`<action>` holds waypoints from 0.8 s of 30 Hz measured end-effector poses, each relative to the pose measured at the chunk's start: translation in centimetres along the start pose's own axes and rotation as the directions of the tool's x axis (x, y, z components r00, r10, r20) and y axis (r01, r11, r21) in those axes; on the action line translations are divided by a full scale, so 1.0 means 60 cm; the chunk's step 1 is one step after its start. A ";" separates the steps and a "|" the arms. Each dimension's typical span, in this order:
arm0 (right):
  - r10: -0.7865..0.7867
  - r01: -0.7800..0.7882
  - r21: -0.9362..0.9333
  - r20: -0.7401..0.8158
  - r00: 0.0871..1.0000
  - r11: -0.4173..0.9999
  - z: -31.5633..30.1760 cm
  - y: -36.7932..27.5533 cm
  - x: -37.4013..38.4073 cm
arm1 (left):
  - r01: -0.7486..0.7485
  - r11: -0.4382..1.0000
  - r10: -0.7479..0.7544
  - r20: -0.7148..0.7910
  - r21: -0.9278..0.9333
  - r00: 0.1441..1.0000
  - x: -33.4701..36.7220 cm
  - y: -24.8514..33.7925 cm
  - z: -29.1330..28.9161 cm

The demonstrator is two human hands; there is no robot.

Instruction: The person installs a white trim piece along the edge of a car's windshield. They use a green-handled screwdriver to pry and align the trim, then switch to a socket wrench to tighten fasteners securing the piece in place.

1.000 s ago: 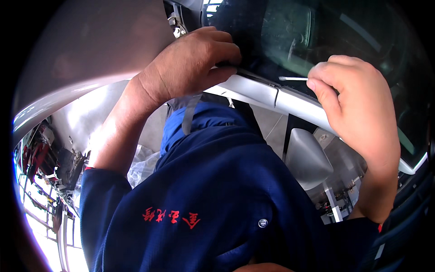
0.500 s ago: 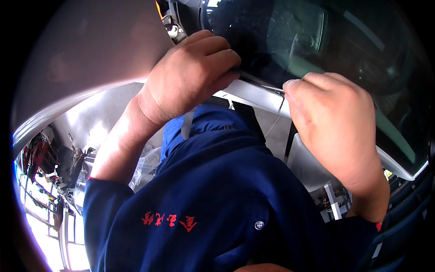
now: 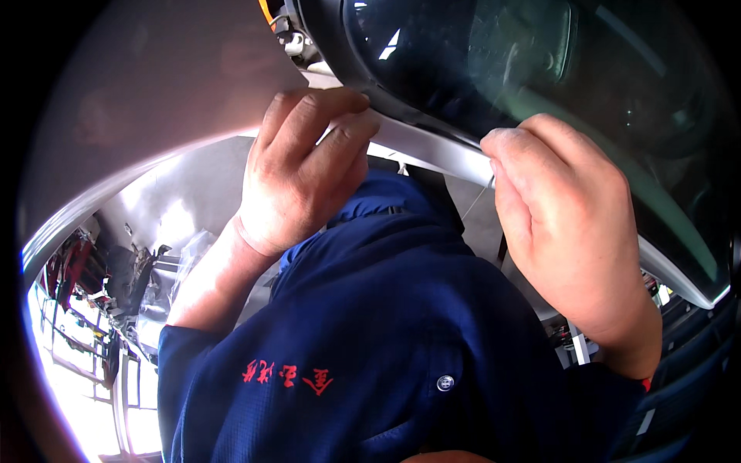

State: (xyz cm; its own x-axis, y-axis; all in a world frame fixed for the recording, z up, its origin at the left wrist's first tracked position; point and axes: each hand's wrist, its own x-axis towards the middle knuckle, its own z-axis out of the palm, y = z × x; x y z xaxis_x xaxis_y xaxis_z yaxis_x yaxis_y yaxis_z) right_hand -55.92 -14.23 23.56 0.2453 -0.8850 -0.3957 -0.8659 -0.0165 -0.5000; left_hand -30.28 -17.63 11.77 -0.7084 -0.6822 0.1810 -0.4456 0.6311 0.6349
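Fingers right at a car windscreen (image 3: 432,65) edge

So the windscreen's just beyond both hands. Left hand (image 3: 297,174) is by the black trim (image 3: 401,114), fingers loosely curled; right hand (image 3: 567,204) is near the silver pillar (image 3: 436,148), thumb and fingertips bunched close. Can't tell if either's pinching anything tbh.

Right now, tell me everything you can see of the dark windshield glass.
The windshield glass is a large, dark, smooth pane at upper right, slanting across the view. It looks shiny, with small bright reflections and a paler greenish area. A black border curves round its left end, and a silver pillar runs along its lower edge. The right hand is at that edge; whether it touches the glass cannot be told.
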 end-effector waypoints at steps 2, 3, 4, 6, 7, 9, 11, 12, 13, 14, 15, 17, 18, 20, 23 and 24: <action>0.019 -0.019 -0.008 0.020 1.000 1.000 0.000 -0.010 -0.006 | 0.002 1.000 -0.001 -0.034 0.006 0.999 0.008 0.000 -0.001; 0.018 -0.018 -0.010 0.015 1.000 1.000 0.004 -0.012 -0.012 | -0.005 1.000 0.005 -0.022 -0.006 1.000 0.011 0.000 -0.005; 0.017 -0.017 -0.012 0.010 1.000 1.000 0.008 -0.016 -0.017 | -0.007 1.000 0.007 -0.021 -0.006 1.000 0.013 0.001 -0.008; 0.046 -0.047 0.028 0.015 0.999 0.999 0.014 -0.026 -0.034 | -0.028 0.999 0.028 -0.003 -0.027 1.000 0.026 -0.001 -0.009; 0.053 -0.053 0.068 0.012 0.999 0.996 0.018 -0.031 -0.041 | -0.036 0.999 0.036 -0.010 -0.027 0.999 0.032 -0.002 -0.007; 0.022 -0.014 0.138 -0.056 0.998 0.990 0.031 -0.030 -0.054 | -0.042 0.998 0.041 -0.007 -0.055 0.999 0.042 0.002 0.000; 0.022 0.000 0.182 -0.121 0.992 0.983 0.044 -0.026 -0.059 | -0.047 0.996 0.047 0.003 -0.077 0.999 0.062 0.008 0.014; 0.025 0.017 0.230 -0.179 0.983 0.973 0.050 -0.026 -0.063 | -0.045 0.994 0.047 0.020 -0.100 0.999 0.071 0.010 0.019; 0.031 0.021 0.248 -0.203 0.979 0.968 0.055 -0.030 -0.069 | -0.024 0.994 0.034 0.097 -0.106 0.995 0.078 0.012 0.018; 0.039 0.010 0.257 -0.183 0.982 0.966 0.057 -0.036 -0.077 | -0.033 0.993 0.044 0.096 -0.109 0.994 0.086 0.010 0.017; 0.037 0.024 0.275 -0.214 0.976 0.961 0.066 -0.034 -0.082 | -0.035 0.990 0.055 0.144 -0.133 0.988 0.093 0.007 0.016; 0.107 -0.018 0.371 -0.222 0.969 0.928 0.081 -0.035 -0.093 | -0.067 0.980 0.105 0.205 -0.187 0.973 0.109 0.001 0.015; 0.115 -0.024 0.373 -0.224 0.968 0.927 0.085 -0.032 -0.097 | -0.072 0.979 0.112 0.209 -0.191 0.971 0.115 0.000 0.015; 0.152 -0.035 0.430 -0.241 0.959 0.902 0.088 -0.027 -0.102 | -0.109 0.959 0.179 0.260 -0.261 0.949 0.126 -0.001 0.015; 0.195 -0.072 0.395 -0.282 0.939 0.916 0.076 -0.027 -0.103 | -0.155 0.939 0.249 0.295 -0.308 0.923 0.143 0.000 0.017; 0.203 -0.088 0.363 -0.290 0.935 0.927 0.072 -0.026 -0.104 | -0.156 0.938 0.252 0.298 -0.311 0.921 0.146 0.001 0.017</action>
State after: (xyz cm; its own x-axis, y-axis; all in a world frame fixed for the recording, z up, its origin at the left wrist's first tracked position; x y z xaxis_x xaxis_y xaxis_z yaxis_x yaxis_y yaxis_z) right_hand -54.22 -6.68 23.46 -0.0726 -0.9660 -0.2481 -0.6662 0.2321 -0.7087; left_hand -37.07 -23.20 12.64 -0.9275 -0.3594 0.1029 -0.1372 0.5832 0.8007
